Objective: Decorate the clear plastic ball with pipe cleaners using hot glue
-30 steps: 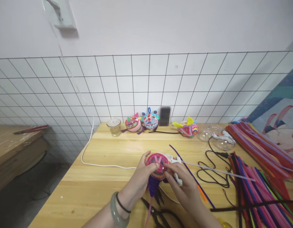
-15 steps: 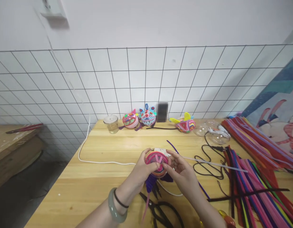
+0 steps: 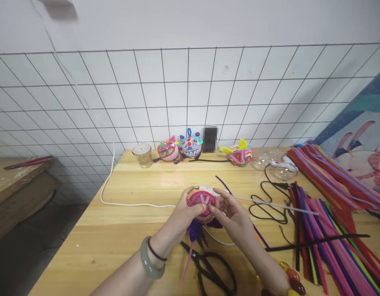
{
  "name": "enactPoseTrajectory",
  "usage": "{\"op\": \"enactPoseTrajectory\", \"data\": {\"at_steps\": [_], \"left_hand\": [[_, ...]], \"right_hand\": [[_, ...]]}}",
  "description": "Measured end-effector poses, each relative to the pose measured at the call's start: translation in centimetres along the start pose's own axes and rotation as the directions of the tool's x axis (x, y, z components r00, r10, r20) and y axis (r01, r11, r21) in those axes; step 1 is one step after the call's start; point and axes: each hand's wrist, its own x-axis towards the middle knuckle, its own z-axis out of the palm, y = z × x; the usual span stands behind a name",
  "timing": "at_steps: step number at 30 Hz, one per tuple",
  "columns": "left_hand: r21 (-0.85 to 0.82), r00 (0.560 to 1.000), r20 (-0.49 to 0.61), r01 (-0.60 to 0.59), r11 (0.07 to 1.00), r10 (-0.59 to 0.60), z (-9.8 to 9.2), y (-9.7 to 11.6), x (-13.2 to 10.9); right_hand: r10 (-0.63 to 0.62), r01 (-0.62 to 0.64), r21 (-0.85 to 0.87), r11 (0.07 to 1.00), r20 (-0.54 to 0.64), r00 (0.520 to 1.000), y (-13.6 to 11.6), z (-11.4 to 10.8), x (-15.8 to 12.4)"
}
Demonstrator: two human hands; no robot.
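Observation:
Between my hands is a round craft piece [image 3: 202,198] of coiled pink, red and orange pipe cleaners, with purple parts below and a pink strand hanging down. My left hand [image 3: 185,211] wraps its left side, thumb pressed on the front. My right hand [image 3: 234,216] is closed at its right edge, thumb and fingertips pressing there near a pink V-shaped piece. Just behind them lies what looks like a white glue gun [image 3: 207,189], partly hidden, with a long translucent glue stick [image 3: 279,205] behind it. Black-handled scissors [image 3: 213,267] lie below the hands.
Finished-looking pipe-cleaner figures [image 3: 191,147] line the back, beside a glass cup [image 3: 143,155] and a blurred dark rectangle [image 3: 210,139]. Bundles of pipe cleaners [image 3: 331,234], a black cord [image 3: 263,205] and clear plastic domes [image 3: 284,172] occupy the right. A white cable [image 3: 128,204] crosses the left.
The camera has tilted slightly downward, so the table and wall sit higher in view. Both hands stay on the craft piece, with only small finger shifts.

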Motion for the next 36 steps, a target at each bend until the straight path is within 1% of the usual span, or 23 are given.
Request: {"op": "enactPoseTrajectory", "data": {"at_steps": [7, 12, 17, 21, 27, 31, 36], "left_hand": [[-0.018, 1.0, 0.019, 0.011, 1.0, -0.011, -0.1, 0.1, -0.1], [0.001, 0.998, 0.057, 0.032, 0.999, -0.032, -0.1, 0.2, -0.2], [-0.079, 0.991, 0.111, 0.087, 0.993, -0.078, -0.1, 0.6, -0.2], [-0.096, 0.987, 0.136, 0.101, 0.99, -0.088, -0.2, 0.8, -0.3], [-0.094, 0.983, 0.136, 0.133, 0.987, -0.12, -0.2, 1.1, -0.4], [-0.076, 0.983, 0.117, 0.151, 0.986, -0.141, -0.1, 1.4, -0.6], [-0.047, 0.985, 0.117, 0.131, 0.99, -0.125, -0.1, 1.6, -0.8]], "right_hand": [[-0.006, 0.006, -0.001, 1.0, -0.002, 1.0, 0.2, -0.1, 0.0], [0.001, -0.001, -0.006, 1.0, -0.003, 1.0, 0.0, -0.2, 0.2], [0.023, -0.023, 0.0, 1.0, 0.001, 1.0, -0.1, -0.4, 0.3], [0.025, -0.025, 0.004, 1.0, 0.0, 1.0, 0.0, -0.5, 0.4], [0.033, -0.033, 0.0, 0.999, -0.012, 0.999, -0.2, -0.5, 0.4], [0.038, -0.038, 0.01, 0.999, -0.008, 0.999, -0.2, -0.5, 0.5], [0.062, -0.061, 0.028, 0.998, -0.019, 0.998, -0.2, -0.5, 0.5]]}}
